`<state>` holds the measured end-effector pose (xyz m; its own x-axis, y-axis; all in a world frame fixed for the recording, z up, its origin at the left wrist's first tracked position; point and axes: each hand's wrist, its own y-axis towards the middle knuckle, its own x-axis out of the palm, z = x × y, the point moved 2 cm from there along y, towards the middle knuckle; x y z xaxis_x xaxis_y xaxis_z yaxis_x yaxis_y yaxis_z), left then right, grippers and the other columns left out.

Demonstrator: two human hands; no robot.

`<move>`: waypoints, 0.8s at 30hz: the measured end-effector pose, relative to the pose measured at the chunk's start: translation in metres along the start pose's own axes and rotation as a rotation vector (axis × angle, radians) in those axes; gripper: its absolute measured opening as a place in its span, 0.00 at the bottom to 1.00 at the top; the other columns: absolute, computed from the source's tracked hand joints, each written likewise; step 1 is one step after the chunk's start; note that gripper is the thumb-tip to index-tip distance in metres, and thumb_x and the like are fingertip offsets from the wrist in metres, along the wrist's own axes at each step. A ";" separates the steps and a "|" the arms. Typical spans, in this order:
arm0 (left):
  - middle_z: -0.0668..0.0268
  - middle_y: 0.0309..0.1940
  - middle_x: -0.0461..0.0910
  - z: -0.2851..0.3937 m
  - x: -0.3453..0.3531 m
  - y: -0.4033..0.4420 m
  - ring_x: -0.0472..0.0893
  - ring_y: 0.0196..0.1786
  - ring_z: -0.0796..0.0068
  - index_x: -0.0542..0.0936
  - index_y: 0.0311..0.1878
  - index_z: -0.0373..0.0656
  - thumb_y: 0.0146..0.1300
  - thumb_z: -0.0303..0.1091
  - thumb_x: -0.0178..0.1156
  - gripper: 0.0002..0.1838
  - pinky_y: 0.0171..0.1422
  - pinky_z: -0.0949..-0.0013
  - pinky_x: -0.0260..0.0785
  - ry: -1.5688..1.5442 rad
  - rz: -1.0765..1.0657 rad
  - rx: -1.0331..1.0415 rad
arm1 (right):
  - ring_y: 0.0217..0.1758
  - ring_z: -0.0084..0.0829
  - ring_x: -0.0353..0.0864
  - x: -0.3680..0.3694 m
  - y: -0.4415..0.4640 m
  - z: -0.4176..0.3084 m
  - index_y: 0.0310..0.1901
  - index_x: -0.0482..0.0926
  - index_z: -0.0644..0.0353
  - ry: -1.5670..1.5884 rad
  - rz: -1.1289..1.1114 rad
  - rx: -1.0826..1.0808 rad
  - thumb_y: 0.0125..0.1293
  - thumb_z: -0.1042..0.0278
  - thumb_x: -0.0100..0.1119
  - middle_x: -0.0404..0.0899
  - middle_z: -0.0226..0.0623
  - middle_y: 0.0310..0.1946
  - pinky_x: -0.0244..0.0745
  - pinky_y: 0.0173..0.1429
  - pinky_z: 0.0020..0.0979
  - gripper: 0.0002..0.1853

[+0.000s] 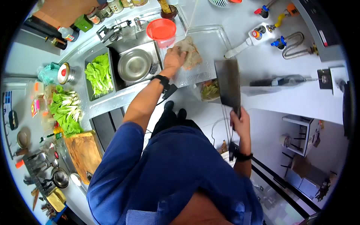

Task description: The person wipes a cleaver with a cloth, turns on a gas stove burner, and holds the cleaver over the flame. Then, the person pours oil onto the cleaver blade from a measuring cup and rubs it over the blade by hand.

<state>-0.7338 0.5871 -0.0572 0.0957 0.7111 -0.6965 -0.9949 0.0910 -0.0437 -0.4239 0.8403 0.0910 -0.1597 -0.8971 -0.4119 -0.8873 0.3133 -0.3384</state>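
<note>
On the counter right of the sink, my left hand (174,58) has its fingers closed on the edge of a crumpled beige cloth (192,54). My right hand (242,122) grips the handle of a large cleaver (228,80). The dark, broad blade points away from me, over the counter's front edge. Beside the left hand stands a red plastic basin (161,30). A metal bowl (135,65) sits in the sink, left of that hand.
Leafy greens fill a grey basin (90,93) at the sink's left; more greens (67,108) lie further left. A wooden cutting board (82,152) rests on the left counter. Vegetable scraps (210,90) are in a container below the counter edge. Pipes and valves (258,33) line the right wall.
</note>
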 end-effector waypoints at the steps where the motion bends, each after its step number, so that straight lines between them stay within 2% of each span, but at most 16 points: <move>1: 0.45 0.66 0.70 0.008 0.011 0.010 0.72 0.67 0.43 0.74 0.69 0.52 0.62 0.57 0.63 0.34 0.66 0.46 0.69 0.012 0.008 0.014 | 0.22 0.19 0.72 -0.001 -0.011 0.010 0.37 0.73 0.61 -0.106 0.053 0.021 0.67 0.68 0.65 0.71 0.27 0.19 0.68 0.26 0.28 0.09; 2: 0.45 0.66 0.70 0.017 0.018 0.011 0.72 0.67 0.43 0.74 0.69 0.52 0.62 0.57 0.63 0.34 0.66 0.46 0.69 0.001 -0.003 0.011 | 0.22 0.19 0.72 -0.004 -0.025 0.028 0.36 0.73 0.61 -0.135 0.099 0.049 0.67 0.68 0.65 0.71 0.27 0.19 0.67 0.26 0.28 0.10; 4: 0.45 0.69 0.63 0.041 0.022 0.011 0.66 0.69 0.40 0.69 0.73 0.58 0.61 0.59 0.64 0.38 0.67 0.37 0.61 0.245 0.080 0.101 | 0.22 0.18 0.70 -0.009 -0.053 0.045 0.35 0.73 0.60 -0.182 0.181 0.070 0.68 0.70 0.63 0.70 0.25 0.20 0.66 0.27 0.26 0.08; 5: 0.45 0.69 0.63 0.043 0.030 0.013 0.66 0.69 0.40 0.69 0.73 0.58 0.61 0.59 0.64 0.38 0.67 0.37 0.61 0.234 0.075 0.090 | 0.22 0.17 0.68 -0.008 -0.068 0.047 0.35 0.73 0.59 -0.198 0.208 0.074 0.69 0.72 0.61 0.69 0.24 0.21 0.65 0.27 0.24 0.06; 7: 0.45 0.73 0.56 0.041 0.043 0.017 0.57 0.72 0.33 0.65 0.75 0.62 0.60 0.59 0.65 0.41 0.67 0.26 0.51 0.312 -0.027 0.052 | 0.23 0.16 0.67 -0.008 -0.093 0.046 0.36 0.73 0.59 -0.143 0.294 0.125 0.68 0.73 0.62 0.68 0.24 0.21 0.64 0.28 0.24 0.06; 8: 0.42 0.73 0.57 0.028 0.061 0.016 0.56 0.71 0.26 0.65 0.75 0.63 0.60 0.58 0.66 0.41 0.68 0.23 0.49 0.346 0.073 0.118 | 0.23 0.16 0.67 -0.004 -0.101 0.037 0.36 0.73 0.60 -0.122 0.348 0.155 0.68 0.73 0.62 0.68 0.24 0.22 0.64 0.28 0.24 0.06; 11: 0.40 0.73 0.58 0.008 0.089 0.023 0.54 0.74 0.25 0.65 0.76 0.61 0.61 0.56 0.65 0.40 0.70 0.23 0.48 0.391 0.123 0.189 | 0.22 0.16 0.67 0.002 -0.110 0.018 0.37 0.74 0.59 -0.120 0.384 0.145 0.68 0.74 0.62 0.68 0.23 0.23 0.64 0.27 0.24 0.05; 13: 0.41 0.73 0.60 0.002 0.094 0.032 0.55 0.75 0.27 0.66 0.75 0.58 0.62 0.54 0.64 0.39 0.73 0.26 0.48 0.398 0.123 0.189 | 0.21 0.16 0.67 0.009 -0.110 0.016 0.37 0.74 0.58 0.043 0.430 0.228 0.69 0.74 0.62 0.68 0.23 0.23 0.64 0.25 0.23 0.05; 15: 0.44 0.72 0.62 -0.001 0.090 0.038 0.59 0.74 0.34 0.66 0.75 0.53 0.64 0.51 0.63 0.37 0.75 0.31 0.49 0.339 0.062 0.244 | 0.20 0.16 0.67 0.013 -0.104 0.017 0.37 0.74 0.57 0.045 0.401 0.209 0.69 0.73 0.62 0.68 0.22 0.22 0.65 0.25 0.23 0.05; 16: 0.45 0.70 0.65 0.000 0.084 0.040 0.61 0.74 0.40 0.68 0.72 0.50 0.66 0.46 0.62 0.32 0.76 0.41 0.56 0.310 0.061 0.216 | 0.20 0.16 0.67 0.015 -0.098 0.018 0.37 0.74 0.58 0.030 0.387 0.204 0.69 0.73 0.62 0.68 0.23 0.22 0.65 0.25 0.23 0.06; 17: 0.45 0.70 0.65 0.000 0.078 0.042 0.61 0.74 0.40 0.68 0.72 0.50 0.66 0.46 0.62 0.32 0.76 0.41 0.56 0.313 0.073 0.201 | 0.20 0.17 0.67 0.016 -0.090 0.018 0.37 0.73 0.58 0.016 0.372 0.195 0.69 0.73 0.62 0.69 0.23 0.22 0.65 0.25 0.23 0.06; 19: 0.46 0.66 0.69 -0.003 0.070 0.046 0.69 0.69 0.43 0.70 0.69 0.47 0.68 0.40 0.60 0.27 0.71 0.51 0.66 -0.054 0.063 0.145 | 0.21 0.17 0.68 0.017 -0.077 0.014 0.39 0.74 0.59 0.019 0.350 0.227 0.68 0.74 0.61 0.70 0.24 0.23 0.65 0.25 0.23 0.04; 20: 0.46 0.66 0.69 -0.005 0.065 0.045 0.69 0.69 0.43 0.70 0.69 0.47 0.68 0.40 0.60 0.27 0.71 0.51 0.66 -0.059 0.068 0.142 | 0.21 0.17 0.69 0.019 -0.066 0.006 0.40 0.75 0.60 0.004 0.338 0.176 0.67 0.75 0.61 0.71 0.24 0.24 0.64 0.26 0.23 0.04; 23: 0.55 0.56 0.79 -0.014 0.037 0.038 0.81 0.55 0.47 0.72 0.65 0.45 0.71 0.36 0.58 0.21 0.60 0.52 0.75 -0.637 0.014 -0.089 | 0.24 0.18 0.71 0.017 -0.042 0.000 0.45 0.76 0.62 -0.027 0.277 0.083 0.65 0.76 0.58 0.72 0.25 0.26 0.65 0.28 0.22 0.08; 24: 0.55 0.56 0.79 -0.016 0.028 0.033 0.81 0.55 0.47 0.72 0.65 0.45 0.71 0.36 0.58 0.21 0.60 0.52 0.75 -0.640 0.027 -0.088 | 0.25 0.18 0.72 0.019 -0.030 -0.006 0.46 0.76 0.62 -0.004 0.260 0.045 0.65 0.76 0.58 0.72 0.26 0.27 0.66 0.29 0.22 0.08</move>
<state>-0.7648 0.5990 -0.0897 0.0440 0.9899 -0.1344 -0.9935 0.0293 -0.1098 -0.4027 0.8115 0.0988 -0.3778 -0.7837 -0.4930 -0.7965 0.5466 -0.2586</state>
